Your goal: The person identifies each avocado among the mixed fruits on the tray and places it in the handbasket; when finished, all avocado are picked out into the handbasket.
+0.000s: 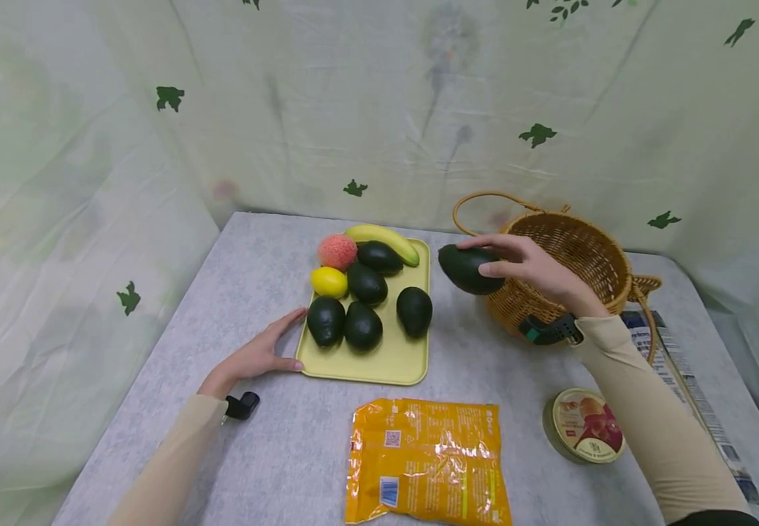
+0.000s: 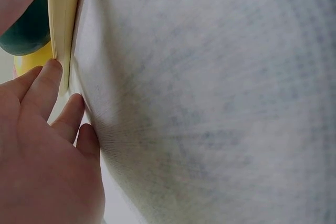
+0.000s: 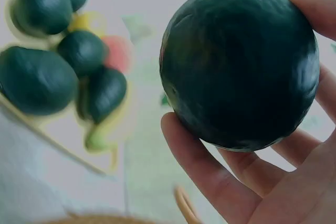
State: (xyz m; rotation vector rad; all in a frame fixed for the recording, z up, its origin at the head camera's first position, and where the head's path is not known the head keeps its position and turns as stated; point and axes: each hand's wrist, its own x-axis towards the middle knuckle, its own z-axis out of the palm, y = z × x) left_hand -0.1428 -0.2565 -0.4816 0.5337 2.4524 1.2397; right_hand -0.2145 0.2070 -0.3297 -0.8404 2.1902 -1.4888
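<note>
My right hand grips a dark green avocado in the air between the tray and the wicker basket. In the right wrist view, the fingers and thumb wrap round the held avocado. Along the left edge of the yellow tray, my left hand rests with fairly straight fingers touching the rim. Several avocados lie on that tray, one of them apart at the right. A banana, a lemon and a pink round fruit sit toward its back left.
An orange packet lies in front of the tray. A round tin stands at the right, partly under the right forearm. Newspaper lies by the table's right side. Hanging cloth encloses the back and sides.
</note>
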